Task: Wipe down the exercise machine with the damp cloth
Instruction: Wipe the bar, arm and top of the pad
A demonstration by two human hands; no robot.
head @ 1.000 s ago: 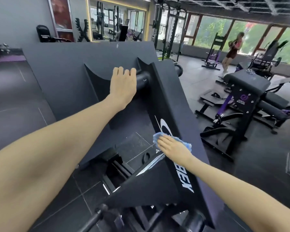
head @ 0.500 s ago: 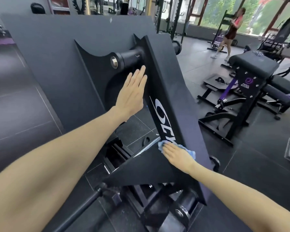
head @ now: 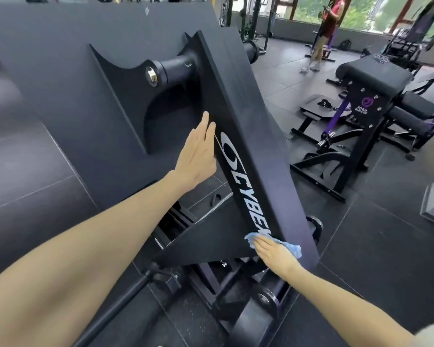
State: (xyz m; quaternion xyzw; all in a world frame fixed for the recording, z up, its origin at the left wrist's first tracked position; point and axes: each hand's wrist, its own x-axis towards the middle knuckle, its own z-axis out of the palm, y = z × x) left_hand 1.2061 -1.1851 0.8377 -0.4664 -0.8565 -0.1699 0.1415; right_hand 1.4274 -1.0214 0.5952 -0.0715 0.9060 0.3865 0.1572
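Observation:
A black exercise machine fills the middle of the view; its slanted side beam (head: 256, 136) carries a white logo and runs down toward me. My right hand (head: 273, 252) lies flat on a light blue cloth (head: 290, 247) pressed against the beam's lower end, by the last letters of the logo. My left hand (head: 198, 154) rests flat, fingers together, against the beam's inner edge beside the top of the logo. A thick black pivot cylinder (head: 173, 71) joins the beam to the large dark footplate (head: 68, 78) on the left.
A black and purple padded bench machine (head: 366, 96) stands to the right on the dark tiled floor. A person (head: 328, 28) stands further back near the windows. The machine's base frame and a roller (head: 266, 299) sit below my right hand.
My right hand has slid the cloth down the beam to its lower end. My left hand came off the pivot cylinder and moved down to the beam's inner edge.

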